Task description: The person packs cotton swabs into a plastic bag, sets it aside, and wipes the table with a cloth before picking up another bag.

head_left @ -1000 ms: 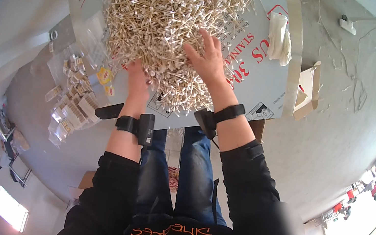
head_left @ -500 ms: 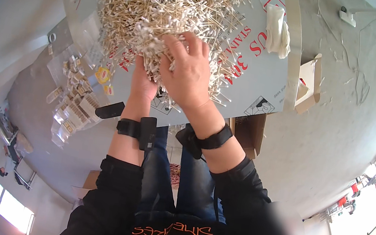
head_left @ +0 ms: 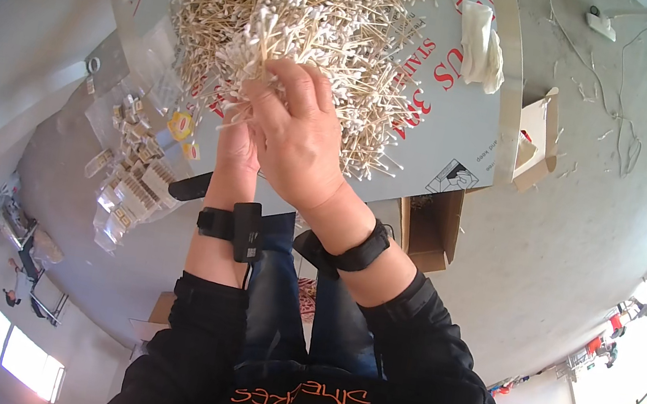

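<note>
A big loose heap of cotton swabs (head_left: pixel 357 2) with white tips and pale sticks covers much of the table. At its near edge my right hand (head_left: pixel 299 142) has its fingers curled, with the fingertips closed on a few swabs. Just left of it and lower is my left hand (head_left: pixel 238 149), palm turned up around a bunch of swabs (head_left: pixel 270 35) that stands up in front of the heap. Most of the left fingers are hidden by the right hand and the swabs.
White gloves (head_left: pixel 477 48) lie at the right of the grey printed tabletop (head_left: pixel 457 122). Cardboard boxes (head_left: pixel 434 229) stand below and beside it. Small packs (head_left: pixel 135 179) and clear bags lie on the floor to the left. A power strip (head_left: pixel 601 24) with cables is at the far right.
My right hand has shifted left and slightly toward me, its fingertips drawing together on the swabs. The left hand has moved slightly left, and the view has tilted a little.
</note>
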Tool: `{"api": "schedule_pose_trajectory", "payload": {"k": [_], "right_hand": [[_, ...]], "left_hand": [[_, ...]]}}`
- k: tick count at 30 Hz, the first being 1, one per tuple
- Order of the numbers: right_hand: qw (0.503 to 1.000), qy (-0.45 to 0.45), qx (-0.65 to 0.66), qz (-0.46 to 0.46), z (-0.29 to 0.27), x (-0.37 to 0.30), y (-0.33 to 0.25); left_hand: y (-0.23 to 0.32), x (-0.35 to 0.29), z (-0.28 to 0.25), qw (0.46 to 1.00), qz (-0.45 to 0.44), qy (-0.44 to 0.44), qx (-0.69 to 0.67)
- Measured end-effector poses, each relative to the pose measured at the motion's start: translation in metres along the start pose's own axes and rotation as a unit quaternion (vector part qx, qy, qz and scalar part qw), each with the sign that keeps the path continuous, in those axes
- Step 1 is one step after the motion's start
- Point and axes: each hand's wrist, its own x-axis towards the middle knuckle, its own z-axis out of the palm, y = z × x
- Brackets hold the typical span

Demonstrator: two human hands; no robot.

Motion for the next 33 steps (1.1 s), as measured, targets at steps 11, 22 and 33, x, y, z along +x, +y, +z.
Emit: {"api": "schedule_pose_trajectory", "payload": {"k": [11, 22, 33], "right_hand": [[0.986, 0.106, 0.05, 0.121, -0.021, 0.003, 0.03], [0.951, 0.086, 0.211, 0.21, -0.02, 0.002, 0.054], [0.914, 0.098, 0.063, 0.39, -0.04, -0.077, 0.13]], "left_hand": [[0.032, -0.013, 0.021, 0.947, 0.225, 0.133, 0.189], [0.033, -0.018, 0.036, 0.928, 0.196, 0.129, 0.288], [-0.001, -0.011, -0.091, 0.818, 0.191, 0.324, 0.434]]}}
